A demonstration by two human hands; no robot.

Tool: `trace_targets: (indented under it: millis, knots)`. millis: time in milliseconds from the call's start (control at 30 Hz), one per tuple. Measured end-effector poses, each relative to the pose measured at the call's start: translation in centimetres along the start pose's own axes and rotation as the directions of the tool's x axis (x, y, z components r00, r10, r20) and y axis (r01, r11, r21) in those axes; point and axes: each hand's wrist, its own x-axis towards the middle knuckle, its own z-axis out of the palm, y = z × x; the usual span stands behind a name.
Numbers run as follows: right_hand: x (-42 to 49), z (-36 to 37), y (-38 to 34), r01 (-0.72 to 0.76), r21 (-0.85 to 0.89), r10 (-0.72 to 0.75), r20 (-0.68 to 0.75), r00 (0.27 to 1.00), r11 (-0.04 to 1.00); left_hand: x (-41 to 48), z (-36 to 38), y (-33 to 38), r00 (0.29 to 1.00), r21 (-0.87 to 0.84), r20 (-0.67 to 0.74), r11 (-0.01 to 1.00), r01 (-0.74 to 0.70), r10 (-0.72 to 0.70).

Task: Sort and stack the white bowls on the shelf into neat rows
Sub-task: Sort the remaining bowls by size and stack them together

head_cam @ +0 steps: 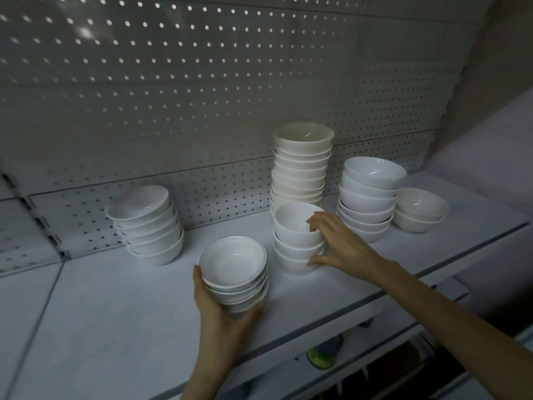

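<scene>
6 bowl stacks on shelf. L hand curls round dark-rimmed stack, near centre. R hand, fingers spread, thumb low, grips short stack just right of it. 2-bowl pair far right.

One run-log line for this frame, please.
left hand: grips dark-rimmed white bowl stack | right hand: grips short plain white bowl stack
</scene>
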Motion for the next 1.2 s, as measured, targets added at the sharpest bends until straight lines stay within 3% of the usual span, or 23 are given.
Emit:
trace_targets:
  millis: [233, 433, 600, 700, 800, 1000, 1200]
  knots:
    - [0.4, -0.2, 0.3, 0.059, -0.047, -0.060, -0.010, 0.998, 0.997, 1.5, -0.4, -1.3, 0.999, 0.067, -0.034, 0.997, -0.032, 0.035]
    - [0.3, 0.1, 0.5, 0.041, -0.068, -0.043, -0.022, 0.999, 0.997, 3.6, -1.1, -2.0, 0.996, 0.095, 0.023, 0.992, -0.084, 0.082]
    - [-0.6, 1.3, -1.3, 0.050, -0.210, -0.089, -0.183, 0.979, 0.976, 5.0, -2.6, -3.2, 0.990, 0.078, 0.140, 0.997, -0.007, -0.004]
    - [-1.4, 2.8, -4.5, 0.170, -0.083, -0.186, -0.255, 0.949, 0.982, 5.4, -4.1, -3.3, 0.971, 0.058, 0.228, 0.997, 0.059, -0.071]
    - [-2.0, 5.1, -7.7, 0.194, 0.079, -0.176, -0.191, 0.966, 0.978, 5.9, -5.0, -3.3, 0.958, 0.120, 0.281, 0.993, 0.024, -0.057]
    - [-0.4, 8.8, -9.1, 0.012, 0.410, 0.028, -0.093, 0.995, 0.912, 6.4, -5.2, -3.5, 0.918, 0.239, 0.397, 0.967, -0.088, -0.015]
    - [1.9, 10.4, -8.4, -0.133, 0.698, 0.109, 0.079, 0.991, 0.704, 7.1, -5.4, -3.5, 0.916, 0.252, 0.400, 0.956, -0.149, 0.038]
